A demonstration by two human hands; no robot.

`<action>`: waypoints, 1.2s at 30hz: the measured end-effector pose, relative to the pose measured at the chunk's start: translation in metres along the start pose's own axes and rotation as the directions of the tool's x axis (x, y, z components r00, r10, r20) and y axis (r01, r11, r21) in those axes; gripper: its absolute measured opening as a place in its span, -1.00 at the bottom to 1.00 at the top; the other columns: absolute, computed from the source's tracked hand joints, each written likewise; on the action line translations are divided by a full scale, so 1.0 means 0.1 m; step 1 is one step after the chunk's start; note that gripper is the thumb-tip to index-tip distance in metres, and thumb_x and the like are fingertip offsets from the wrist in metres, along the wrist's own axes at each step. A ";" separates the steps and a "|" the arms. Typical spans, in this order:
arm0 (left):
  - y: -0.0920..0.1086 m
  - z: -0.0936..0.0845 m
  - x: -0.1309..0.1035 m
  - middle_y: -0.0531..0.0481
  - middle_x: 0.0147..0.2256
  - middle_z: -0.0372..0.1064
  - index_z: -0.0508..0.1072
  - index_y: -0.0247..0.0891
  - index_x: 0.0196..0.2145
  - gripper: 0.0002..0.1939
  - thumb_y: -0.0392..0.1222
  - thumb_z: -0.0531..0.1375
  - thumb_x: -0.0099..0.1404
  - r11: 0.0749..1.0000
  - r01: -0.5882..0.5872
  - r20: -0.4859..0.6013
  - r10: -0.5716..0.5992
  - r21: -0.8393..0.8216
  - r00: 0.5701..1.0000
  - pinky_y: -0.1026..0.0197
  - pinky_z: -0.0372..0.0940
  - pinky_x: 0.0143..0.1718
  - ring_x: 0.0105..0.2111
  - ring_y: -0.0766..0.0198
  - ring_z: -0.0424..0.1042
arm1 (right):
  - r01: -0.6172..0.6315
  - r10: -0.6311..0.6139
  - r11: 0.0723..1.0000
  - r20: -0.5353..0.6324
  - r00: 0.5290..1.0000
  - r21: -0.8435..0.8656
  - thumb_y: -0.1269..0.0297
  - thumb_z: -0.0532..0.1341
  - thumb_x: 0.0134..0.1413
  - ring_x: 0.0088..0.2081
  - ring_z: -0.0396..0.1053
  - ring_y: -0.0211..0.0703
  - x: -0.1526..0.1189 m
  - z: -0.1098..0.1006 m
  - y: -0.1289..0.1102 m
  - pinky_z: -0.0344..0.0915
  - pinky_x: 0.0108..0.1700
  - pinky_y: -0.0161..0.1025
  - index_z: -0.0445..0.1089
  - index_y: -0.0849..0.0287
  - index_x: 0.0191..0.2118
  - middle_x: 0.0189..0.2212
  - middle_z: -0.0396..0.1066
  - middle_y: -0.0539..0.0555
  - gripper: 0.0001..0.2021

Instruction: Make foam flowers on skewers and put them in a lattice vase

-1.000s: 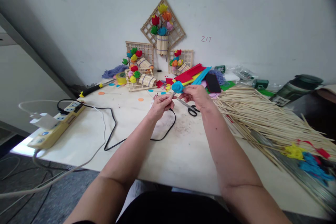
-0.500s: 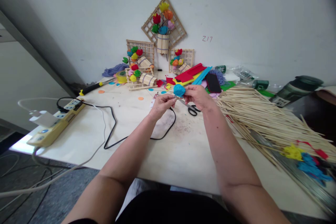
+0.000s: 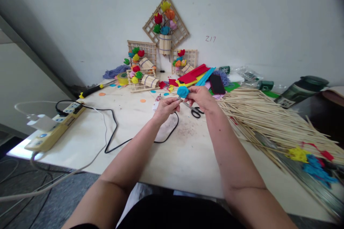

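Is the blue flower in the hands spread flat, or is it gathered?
Gathered. The blue flower is a compact, rounded bundle, not a flat sheet; the right hand holds its side, the left hand is below.

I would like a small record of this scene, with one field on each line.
left hand: pinches a thin stem below the blue flower
right hand: holds the blue flower at its side
surface: pale table
behind hands: scissors, dark phone
far left: power strip
right side: thin sticks, dark bottle
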State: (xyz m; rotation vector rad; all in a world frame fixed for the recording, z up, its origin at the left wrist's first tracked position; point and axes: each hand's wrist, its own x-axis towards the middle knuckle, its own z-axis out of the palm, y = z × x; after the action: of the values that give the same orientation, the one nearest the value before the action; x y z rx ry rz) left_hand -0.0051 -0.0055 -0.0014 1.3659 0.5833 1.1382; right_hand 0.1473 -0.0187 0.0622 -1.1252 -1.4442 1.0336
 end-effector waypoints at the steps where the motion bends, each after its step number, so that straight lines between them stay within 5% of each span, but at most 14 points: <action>1: -0.01 0.00 0.00 0.07 -0.66 0.24 0.48 -0.36 -0.33 -0.66 0.00 0.24 0.07 1.000 -0.003 -0.003 0.003 -0.003 1.000 0.36 -0.24 -0.71 -0.75 0.58 -0.07 | 0.015 -0.016 0.999 -0.013 1.000 -0.032 0.29 0.28 -0.30 -0.73 0.14 -0.41 0.00 0.00 0.00 0.09 -0.70 -0.39 0.39 0.24 -0.59 -0.71 0.33 -0.05 -0.88; 13: -0.05 -0.01 0.04 0.15 -0.68 0.21 0.40 -0.32 -0.35 -0.63 -0.07 0.34 -0.08 0.995 -0.018 -0.078 0.010 -0.101 0.997 0.41 -0.21 -0.72 -0.71 0.53 0.14 | -0.024 0.023 0.999 0.007 1.000 0.030 0.34 0.22 -0.25 -0.73 0.12 -0.41 0.00 0.06 0.00 0.11 -0.71 -0.39 0.31 0.23 -0.63 -0.71 0.32 -0.03 -0.89; 19: 0.01 -0.01 0.02 0.10 -0.69 0.26 0.42 -0.37 -0.39 -0.65 -0.01 0.30 -0.01 0.993 0.023 -0.056 -0.029 -0.118 0.998 0.39 -0.27 -0.72 -0.78 0.61 -0.06 | -0.105 0.100 0.992 0.071 0.992 0.064 0.33 0.21 -0.21 -0.70 0.17 -0.40 -0.02 0.01 -0.05 0.15 -0.69 -0.41 0.35 0.27 -0.58 -0.68 0.36 0.01 -0.89; 36: -0.02 0.00 -0.01 0.12 -0.72 0.23 0.46 -0.37 -0.38 -0.67 -0.01 0.27 0.03 0.998 -0.025 -0.031 0.027 0.066 0.999 0.40 -0.12 -0.70 -0.74 0.56 0.05 | 0.021 -0.006 0.999 0.278 0.961 -0.049 0.44 0.13 -0.21 -0.72 0.15 -0.42 -0.02 -0.11 -0.03 0.13 -0.69 -0.44 0.43 0.28 -0.46 -0.71 0.29 -0.06 -0.86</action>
State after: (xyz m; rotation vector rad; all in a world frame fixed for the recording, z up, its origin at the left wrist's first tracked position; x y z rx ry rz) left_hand -0.0053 -0.0055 -0.0031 1.4175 0.6319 1.1722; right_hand 0.1581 -0.0207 0.0659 -1.0345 -1.7057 1.1866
